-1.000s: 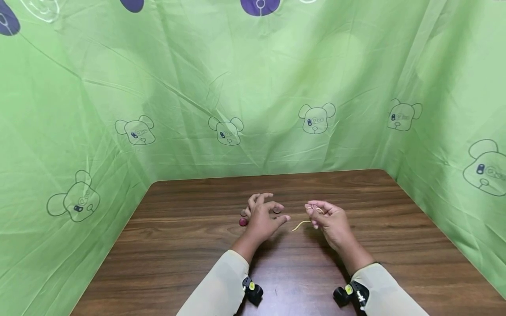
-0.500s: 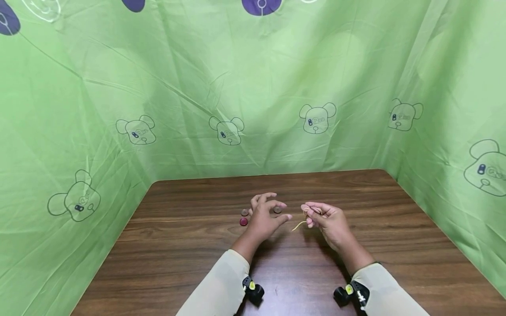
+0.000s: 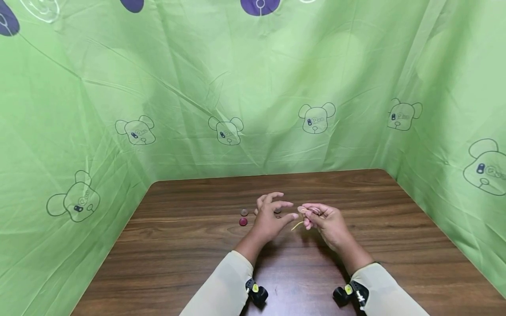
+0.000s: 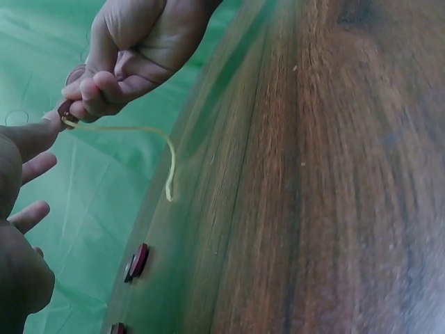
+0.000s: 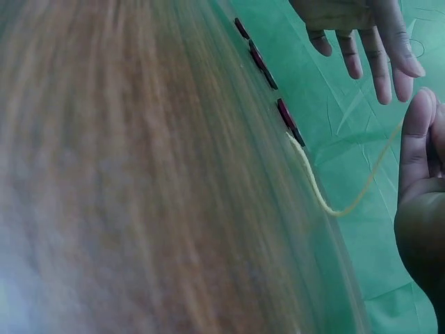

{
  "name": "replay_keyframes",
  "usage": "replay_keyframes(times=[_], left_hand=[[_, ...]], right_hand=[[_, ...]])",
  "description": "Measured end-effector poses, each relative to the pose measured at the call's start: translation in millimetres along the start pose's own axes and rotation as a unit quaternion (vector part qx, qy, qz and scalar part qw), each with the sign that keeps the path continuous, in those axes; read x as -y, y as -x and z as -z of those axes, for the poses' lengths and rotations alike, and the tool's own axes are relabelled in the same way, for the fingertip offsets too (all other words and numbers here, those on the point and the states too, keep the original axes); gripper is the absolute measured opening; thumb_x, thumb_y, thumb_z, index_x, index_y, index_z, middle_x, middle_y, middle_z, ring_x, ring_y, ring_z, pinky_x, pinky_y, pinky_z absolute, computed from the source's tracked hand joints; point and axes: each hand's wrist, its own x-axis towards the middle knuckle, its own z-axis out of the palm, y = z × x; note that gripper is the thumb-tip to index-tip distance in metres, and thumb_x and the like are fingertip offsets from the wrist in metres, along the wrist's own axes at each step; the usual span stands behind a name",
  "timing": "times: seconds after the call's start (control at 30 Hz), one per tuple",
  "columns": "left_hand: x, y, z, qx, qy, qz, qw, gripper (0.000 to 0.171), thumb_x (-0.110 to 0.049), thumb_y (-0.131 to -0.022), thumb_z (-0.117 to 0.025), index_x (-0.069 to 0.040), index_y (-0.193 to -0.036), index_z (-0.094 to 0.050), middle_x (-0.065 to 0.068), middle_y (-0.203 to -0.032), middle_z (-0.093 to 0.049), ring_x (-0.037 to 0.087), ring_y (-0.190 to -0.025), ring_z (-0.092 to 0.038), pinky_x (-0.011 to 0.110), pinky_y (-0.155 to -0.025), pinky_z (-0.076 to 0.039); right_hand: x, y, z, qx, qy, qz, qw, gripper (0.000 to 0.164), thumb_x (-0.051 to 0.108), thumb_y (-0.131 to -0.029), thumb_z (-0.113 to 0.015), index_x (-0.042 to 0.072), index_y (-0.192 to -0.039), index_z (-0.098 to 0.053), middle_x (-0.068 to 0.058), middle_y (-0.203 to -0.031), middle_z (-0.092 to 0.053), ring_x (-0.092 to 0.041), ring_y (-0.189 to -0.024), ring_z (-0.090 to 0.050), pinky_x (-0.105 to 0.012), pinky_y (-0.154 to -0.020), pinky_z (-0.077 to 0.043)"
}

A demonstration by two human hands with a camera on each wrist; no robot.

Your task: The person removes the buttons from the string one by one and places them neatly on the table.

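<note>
Head view 1st: what's around the hands?

– Brown table (image 3: 170, 259) w/ green curtain (image 3: 272, 74) behind & on both sides. Red disc (image 3: 243, 222) & brown disc (image 3: 243, 212) lie just beside each other, left of the L hand (image 3: 272, 219). Dark disc (image 3: 277, 210) sits past that hand, part hidden by it, so its full outline can't be seen

– Fingers on L?

– Spread, thumb held well apart from index, grip bare. Index tip is just beside the pale disc (image 3: 301, 209), small gap btwn

– & R hand (image 3: 331, 223)?

– Thumb & fingers pinched tight on the pale disc, up off the table, edge sticking out twd the L hand. Yellow string (image 4: 172, 154) comes from the same pinch, loose end hanging below. Can't tell how string & disc are joined
</note>
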Motion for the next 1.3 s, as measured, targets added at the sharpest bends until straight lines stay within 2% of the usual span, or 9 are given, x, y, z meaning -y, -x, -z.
replay_keyframes(times=[0.17,0.33,0.5,0.57,0.7,0.8,1.07,1.3], left_hand=[[-3.6,1.2,0.1,0.003,0.006,-0.005,1.0,0.03,-0.028,-0.089,-0.093,-0.015,-0.115,-0.086,0.005,-0.154,-0.06,0.035,-0.151,-0.035,0.063,-0.112,-0.024],[-5.7,3.0,-0.7,0.01,0.006,-0.001,0.9999,0.032,-0.029,-0.088,-0.093,-0.014,-0.116,-0.086,0.001,-0.154,-0.06,0.035,-0.153,-0.034,0.07,-0.112,-0.023],[-5.3,4.2,-3.0,0.014,-0.004,0.007,0.9999,0.032,-0.032,-0.088,-0.093,-0.018,-0.116,-0.086,-0.003,-0.156,-0.058,0.035,-0.153,-0.031,0.076,-0.103,-0.028],[-5.3,4.3,-3.5,0.013,-0.007,0.005,0.9999,0.033,-0.033,-0.088,-0.093,-0.018,-0.116,-0.086,-0.004,-0.156,-0.058,0.034,-0.152,-0.031,0.075,-0.101,-0.029],[-5.1,4.6,-3.5,0.012,-0.002,-0.007,0.9999,0.033,-0.031,-0.088,-0.093,-0.016,-0.116,-0.086,-0.001,-0.155,-0.059,0.035,-0.151,-0.033,0.073,-0.104,-0.023],[-4.6,5.1,-3.6,0.013,0.0,-0.012,0.9998,0.03,-0.028,-0.088,-0.094,-0.016,-0.114,-0.086,0.001,-0.155,-0.06,0.036,-0.151,-0.033,0.071,-0.108,-0.019],[-4.6,6.1,-4.2,0.014,0.002,-0.012,0.9998,0.025,-0.027,-0.089,-0.092,-0.018,-0.111,-0.087,0.001,-0.156,-0.058,0.034,-0.151,-0.031,0.076,-0.102,-0.024],[-2.8,5.6,-4.8,0.009,-0.006,-0.01,0.9999,0.021,-0.03,-0.089,-0.091,-0.021,-0.107,-0.088,-0.002,-0.157,-0.057,0.034,-0.152,-0.031,0.072,-0.106,-0.022]], right_hand=[[0.7,0.7,-1.2,0.01,0.009,-0.002,1.0,0.017,-0.004,-0.106,-0.064,-0.004,-0.12,-0.073,0.002,-0.101,-0.084,-0.007,-0.074,-0.071,-0.02,-0.067,-0.061],[1.2,1.1,-2.1,0.014,0.012,-0.003,1.0,0.015,-0.003,-0.105,-0.066,-0.005,-0.118,-0.073,0.003,-0.095,-0.082,-0.007,-0.073,-0.071,-0.02,-0.066,-0.062],[0.5,1.6,-2.0,0.023,0.003,-0.002,1.0,0.016,-0.003,-0.106,-0.065,-0.009,-0.12,-0.071,0.001,-0.1,-0.084,-0.008,-0.074,-0.072,-0.021,-0.067,-0.062],[0.2,1.9,-1.7,0.027,-0.001,-0.001,1.0,0.017,-0.003,-0.106,-0.064,-0.011,-0.121,-0.069,0.0,-0.103,-0.085,-0.008,-0.074,-0.073,-0.021,-0.068,-0.062],[0.7,2.7,-2.0,0.033,-0.002,0.0,0.999,0.021,-0.004,-0.106,-0.063,-0.018,-0.123,-0.065,0.0,-0.103,-0.084,-0.008,-0.075,-0.073,-0.021,-0.068,-0.062],[1.3,3.0,-3.1,0.032,0.001,-0.002,0.999,0.019,-0.004,-0.106,-0.063,-0.016,-0.121,-0.066,0.001,-0.101,-0.084,-0.008,-0.075,-0.073,-0.021,-0.067,-0.062],[1.0,4.1,-4.8,0.038,-0.01,0.001,0.999,0.015,-0.006,-0.106,-0.062,-0.008,-0.118,-0.07,-0.001,-0.104,-0.085,-0.009,-0.075,-0.074,-0.021,-0.067,-0.062],[0.1,3.3,-5.6,0.027,0.007,0.003,1.0,0.02,-0.006,-0.106,-0.063,-0.017,-0.123,-0.063,0.001,-0.097,-0.083,-0.008,-0.072,-0.072,-0.022,-0.065,-0.061]])
